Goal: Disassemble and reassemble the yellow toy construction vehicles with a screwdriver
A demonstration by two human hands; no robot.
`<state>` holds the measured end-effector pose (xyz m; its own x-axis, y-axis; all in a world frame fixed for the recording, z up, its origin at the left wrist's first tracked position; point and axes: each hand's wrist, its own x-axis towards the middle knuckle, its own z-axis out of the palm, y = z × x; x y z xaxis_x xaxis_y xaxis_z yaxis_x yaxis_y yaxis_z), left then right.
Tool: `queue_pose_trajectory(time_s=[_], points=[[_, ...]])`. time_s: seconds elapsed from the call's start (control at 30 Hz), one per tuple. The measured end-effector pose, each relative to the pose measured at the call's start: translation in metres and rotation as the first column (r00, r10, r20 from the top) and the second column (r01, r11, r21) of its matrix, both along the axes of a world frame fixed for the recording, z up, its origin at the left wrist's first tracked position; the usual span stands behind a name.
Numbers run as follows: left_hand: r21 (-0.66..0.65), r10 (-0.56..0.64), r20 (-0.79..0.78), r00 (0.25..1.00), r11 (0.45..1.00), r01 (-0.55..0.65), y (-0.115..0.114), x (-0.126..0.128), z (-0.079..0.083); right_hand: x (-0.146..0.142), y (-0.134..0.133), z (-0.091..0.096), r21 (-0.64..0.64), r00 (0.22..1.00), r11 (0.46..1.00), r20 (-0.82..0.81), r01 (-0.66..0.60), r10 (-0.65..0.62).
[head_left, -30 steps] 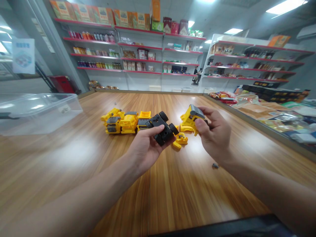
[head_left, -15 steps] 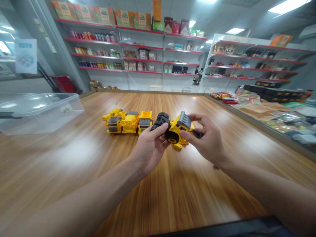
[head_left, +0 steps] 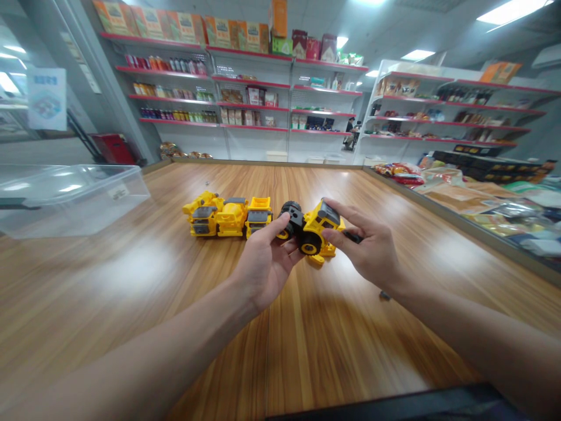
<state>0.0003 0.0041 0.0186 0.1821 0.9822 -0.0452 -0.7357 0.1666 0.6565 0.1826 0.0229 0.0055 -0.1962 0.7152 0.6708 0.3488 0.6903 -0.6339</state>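
Between my hands is a yellow toy construction truck (head_left: 322,221) with a black chassis, black tyres and a grey roof. My left hand (head_left: 265,263) grips the chassis end, thumb on top and fingers underneath. The fingers and thumb of my right hand (head_left: 370,240) pinch the yellow cab. A dark rod-like part (head_left: 353,237) shows by my right palm; I cannot tell if it belongs to the truck. Under the truck, a yellow piece (head_left: 318,261) is partly hidden. Beyond my left hand stand a yellow toy dump truck (head_left: 259,204), a toy mixer truck (head_left: 232,215) and another yellow toy vehicle (head_left: 203,213).
A small dark piece (head_left: 384,296) lies on the wooden table (head_left: 153,327) near my right forearm. To the left sits a clear plastic bin (head_left: 74,204). Bagged goods (head_left: 460,193) line the right side, stocked shelves (head_left: 249,82) the back. A black edge (head_left: 394,406) crosses the bottom.
The truck has turned slightly in my hands and shifted a little right, so its cab window and front wheel show more. Moving my right forearm uncovered more of the small dark piece.
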Motion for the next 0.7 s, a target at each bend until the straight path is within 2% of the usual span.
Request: queue_pose_trajectory(time_s=[0.3, 0.53, 0.7], points=[[0.022, 0.045, -0.036, 0.998, 0.999, -0.044, 0.0003, -0.0016, -0.0004, 0.0074, 0.0040, 0.0045, 0.044, 1.000, 0.999, 0.031, 0.002, -0.003], [0.004, 0.030, 0.007, 1.000, 1.000, -0.030, 0.0010, -0.0016, -0.0002, 0.0062, 0.0047, 0.0042, 0.091, 0.999, 0.996, 0.032, -0.012, 0.009], [-0.006, 0.015, -0.017, 1.000, 1.000, -0.015, 0.0000, -0.0016, 0.0002, 0.0078, 0.0068, 0.0043, 0.132, 0.998, 0.990, 0.059, -0.044, 0.036]])
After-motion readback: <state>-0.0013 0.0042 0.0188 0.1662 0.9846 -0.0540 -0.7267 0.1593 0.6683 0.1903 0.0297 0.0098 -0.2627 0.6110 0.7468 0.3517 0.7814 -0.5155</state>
